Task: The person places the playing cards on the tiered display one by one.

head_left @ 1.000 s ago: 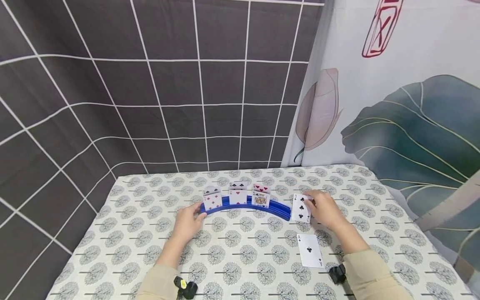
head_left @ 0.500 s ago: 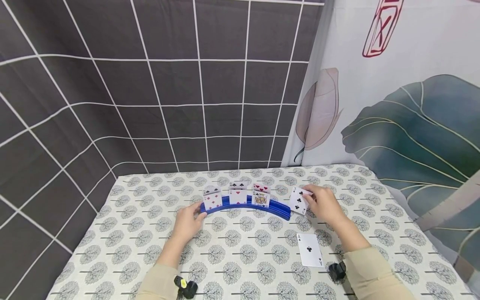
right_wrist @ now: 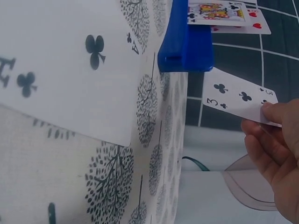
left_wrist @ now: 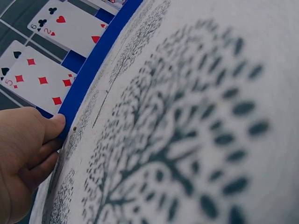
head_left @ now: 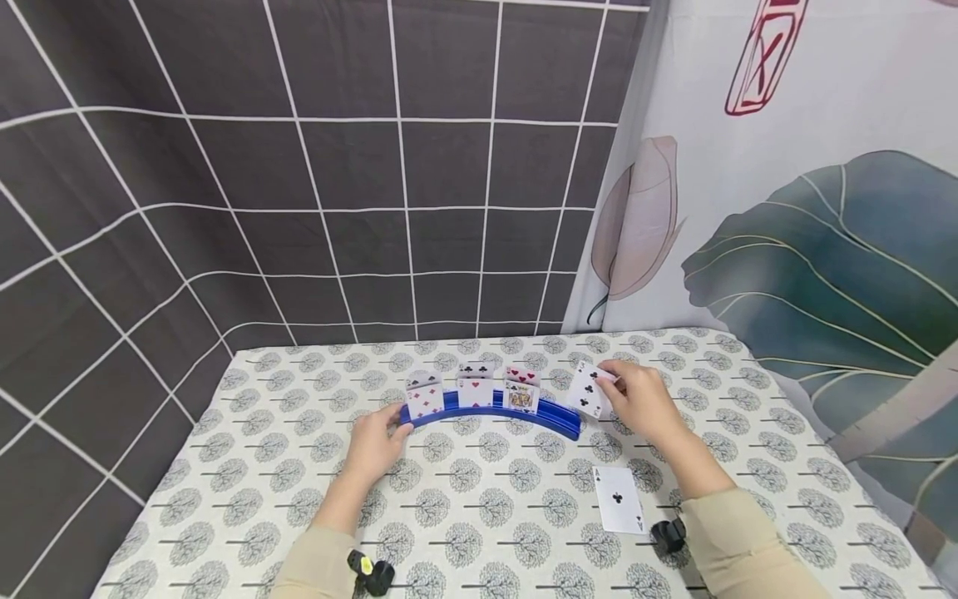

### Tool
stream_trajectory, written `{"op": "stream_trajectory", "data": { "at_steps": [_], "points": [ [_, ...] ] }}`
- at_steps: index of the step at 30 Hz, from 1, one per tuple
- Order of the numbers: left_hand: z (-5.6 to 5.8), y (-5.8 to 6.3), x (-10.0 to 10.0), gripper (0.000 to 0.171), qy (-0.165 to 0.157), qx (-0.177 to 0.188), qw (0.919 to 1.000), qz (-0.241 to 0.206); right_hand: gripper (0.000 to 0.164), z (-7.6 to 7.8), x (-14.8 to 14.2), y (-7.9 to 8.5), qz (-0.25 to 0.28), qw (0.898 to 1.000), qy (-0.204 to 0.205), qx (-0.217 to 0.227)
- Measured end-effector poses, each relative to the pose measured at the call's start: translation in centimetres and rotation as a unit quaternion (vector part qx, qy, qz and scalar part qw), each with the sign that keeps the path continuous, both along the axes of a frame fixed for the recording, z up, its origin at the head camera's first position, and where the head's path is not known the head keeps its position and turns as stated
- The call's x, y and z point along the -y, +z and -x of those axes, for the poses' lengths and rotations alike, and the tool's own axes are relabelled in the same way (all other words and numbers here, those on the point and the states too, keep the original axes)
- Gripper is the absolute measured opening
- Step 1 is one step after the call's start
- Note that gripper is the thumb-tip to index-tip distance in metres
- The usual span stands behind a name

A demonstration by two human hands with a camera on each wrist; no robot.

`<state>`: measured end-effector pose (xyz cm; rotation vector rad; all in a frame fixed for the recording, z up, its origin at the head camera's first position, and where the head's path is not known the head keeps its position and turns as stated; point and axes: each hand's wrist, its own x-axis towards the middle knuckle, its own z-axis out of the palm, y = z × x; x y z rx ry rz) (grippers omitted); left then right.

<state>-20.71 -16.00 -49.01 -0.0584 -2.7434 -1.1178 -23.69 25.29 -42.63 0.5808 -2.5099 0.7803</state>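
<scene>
A curved blue playing-card holder (head_left: 555, 420) stands on the table, and my left hand (head_left: 376, 445) grips its left end, thumb on the front face in the left wrist view. At its right end, my right hand (head_left: 649, 406) pinches a three of clubs (right_wrist: 231, 95) by one edge, tilted and just behind the holder's end. In the rack's front row are a five of diamonds (left_wrist: 42, 77), a two of hearts (left_wrist: 74, 28) and a king of clubs (right_wrist: 217, 13). Behind them stand a spade card, a six of clubs (head_left: 476, 368) and a hearts card (head_left: 521, 375).
An ace of clubs (head_left: 619, 502) lies face up on the tree-print tablecloth (head_left: 464, 545), in front of the holder's right end. Behind the table hang a dark grid curtain (head_left: 441, 166) and a pale floral curtain (head_left: 696, 116). Black cameras are on both wrists.
My right hand has moved the three of clubs slightly up and left, tilting it toward the rack's right end. My left hand has stayed on the holder.
</scene>
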Motion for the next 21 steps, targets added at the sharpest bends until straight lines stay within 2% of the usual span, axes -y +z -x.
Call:
{"op": "stream_trajectory", "data": {
  "at_steps": [10,21],
  "points": [
    [-0.1,0.2,-0.1,0.050,0.003,0.002,1.0000,-0.001,0.021,0.1,0.7,0.5,0.001,1.000,0.006,-0.011],
    [0.0,-0.1,-0.1,0.051,-0.001,-0.001,1.0000,-0.006,0.021,0.2,1.2,0.5,0.010,1.000,0.019,-0.021]
  ]
}}
